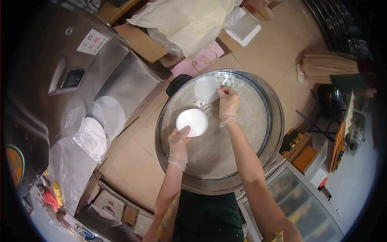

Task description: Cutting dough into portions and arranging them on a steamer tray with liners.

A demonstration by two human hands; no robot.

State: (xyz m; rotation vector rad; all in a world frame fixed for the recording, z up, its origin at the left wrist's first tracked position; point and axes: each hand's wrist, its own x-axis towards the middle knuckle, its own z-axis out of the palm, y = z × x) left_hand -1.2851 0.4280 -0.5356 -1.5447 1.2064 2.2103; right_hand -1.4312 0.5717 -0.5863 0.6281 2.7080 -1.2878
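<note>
Head view: right hand (pixel 228 105) pinches thin white paper round (pixel 206 89).

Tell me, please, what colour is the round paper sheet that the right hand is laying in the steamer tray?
White, slightly translucent round paper sheet, clearest in the head view.

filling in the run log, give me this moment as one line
left hand: holds stack of round white papers | right hand: pinching single paper round flat | surface: perforated metal steamer tray | gloves: both hands
</note>
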